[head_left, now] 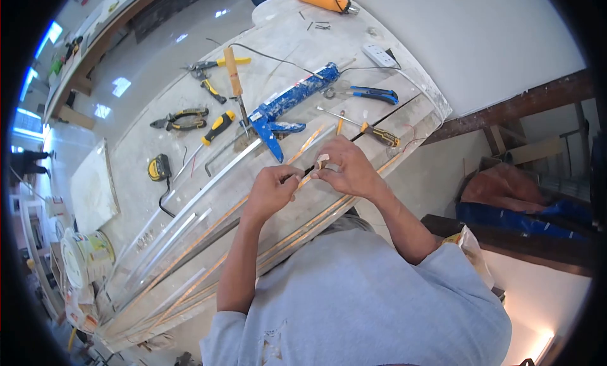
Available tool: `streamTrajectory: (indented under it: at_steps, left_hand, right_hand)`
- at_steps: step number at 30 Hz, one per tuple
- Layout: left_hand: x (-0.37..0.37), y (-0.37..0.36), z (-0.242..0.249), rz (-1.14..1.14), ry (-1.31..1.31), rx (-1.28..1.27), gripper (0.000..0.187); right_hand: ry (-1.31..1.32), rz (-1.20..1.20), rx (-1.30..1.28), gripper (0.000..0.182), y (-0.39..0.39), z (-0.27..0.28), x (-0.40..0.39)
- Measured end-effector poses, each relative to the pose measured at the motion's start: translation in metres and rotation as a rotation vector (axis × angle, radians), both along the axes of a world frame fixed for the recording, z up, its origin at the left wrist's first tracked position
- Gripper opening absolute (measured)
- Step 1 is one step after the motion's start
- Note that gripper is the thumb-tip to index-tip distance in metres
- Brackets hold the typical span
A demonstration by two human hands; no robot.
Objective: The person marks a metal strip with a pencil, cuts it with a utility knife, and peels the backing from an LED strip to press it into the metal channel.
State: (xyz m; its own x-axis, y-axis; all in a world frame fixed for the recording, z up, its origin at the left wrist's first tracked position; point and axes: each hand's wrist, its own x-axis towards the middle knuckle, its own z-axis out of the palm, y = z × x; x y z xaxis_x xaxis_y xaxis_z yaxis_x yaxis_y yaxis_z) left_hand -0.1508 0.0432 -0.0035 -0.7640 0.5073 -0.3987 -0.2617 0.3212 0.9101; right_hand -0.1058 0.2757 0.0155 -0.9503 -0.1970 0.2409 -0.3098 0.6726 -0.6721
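Note:
My left hand (272, 190) and my right hand (346, 168) meet over the workbench (145, 151), pinching the end of a thin yellowish strip (311, 141) that runs along the bench. A small white piece and a dark thin wire show between the fingertips. Long aluminium channels (190, 204) lie lengthwise just left of my hands. Whether each hand grips the strip or the wire I cannot make out exactly.
A blue caulking gun (288, 103), a wooden-handled tool (233, 72), pliers (180, 120), a yellow-black cutter (218, 127), a tape measure (158, 168), a blue knife (373, 94), a screwdriver (373, 132) and a white power strip (379, 55) lie beyond my hands. A paint bucket (85, 258) stands at lower left.

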Motion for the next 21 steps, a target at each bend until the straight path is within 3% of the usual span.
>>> streamTrajectory:
  at_steps: [2, 9, 12, 14, 21]
  left_hand:
    - [-0.011, 0.001, 0.006, -0.120, -0.024, -0.061, 0.029]
    - [-0.028, 0.002, -0.003, -0.217, -0.044, -0.010, 0.023]
    - [-0.028, 0.004, 0.000, -0.216, -0.048, -0.010, 0.020]
    - [-0.027, 0.005, -0.001, -0.186, -0.094, 0.018, 0.017]
    - [-0.019, 0.009, -0.012, -0.080, -0.101, 0.015, 0.015]
  right_hand:
    - [0.012, 0.024, -0.035, 0.024, 0.001, 0.000, -0.003]
    - [-0.077, -0.020, 0.001, 0.025, 0.005, 0.000, -0.008]
    - [-0.178, -0.062, -0.032, 0.022, 0.003, 0.003, -0.008]
    - [-0.078, 0.015, -0.091, 0.025, 0.004, 0.000, -0.009]
    - [-0.103, 0.037, -0.138, 0.016, 0.002, 0.005, -0.011]
